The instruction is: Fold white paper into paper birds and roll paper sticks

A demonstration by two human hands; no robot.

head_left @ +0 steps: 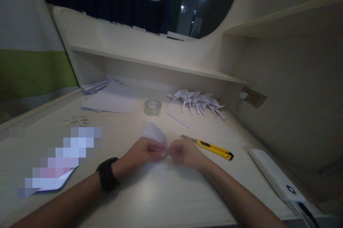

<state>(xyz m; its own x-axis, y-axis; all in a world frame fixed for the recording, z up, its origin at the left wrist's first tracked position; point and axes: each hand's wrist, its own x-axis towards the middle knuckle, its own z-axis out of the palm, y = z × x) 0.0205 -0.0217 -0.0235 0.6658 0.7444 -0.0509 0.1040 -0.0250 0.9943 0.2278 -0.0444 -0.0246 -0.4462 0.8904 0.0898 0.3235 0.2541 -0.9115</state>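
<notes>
Pale wooden worktop [150,192], dim room. Left hand [143,151] and right hand [184,153], grips pinched narrow, hold small folded white paper piece [154,133]. Yellow utility knife [211,147] near; no legible writing.

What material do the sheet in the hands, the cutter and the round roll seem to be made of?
The sheet held by both hands, left and right, looks like thin matte white paper: it bends and keeps a fold. The cutter seems to have a glossy yellow plastic body with black parts. The roll looks like clear, shiny plastic tape; the desk shows through it.
</notes>
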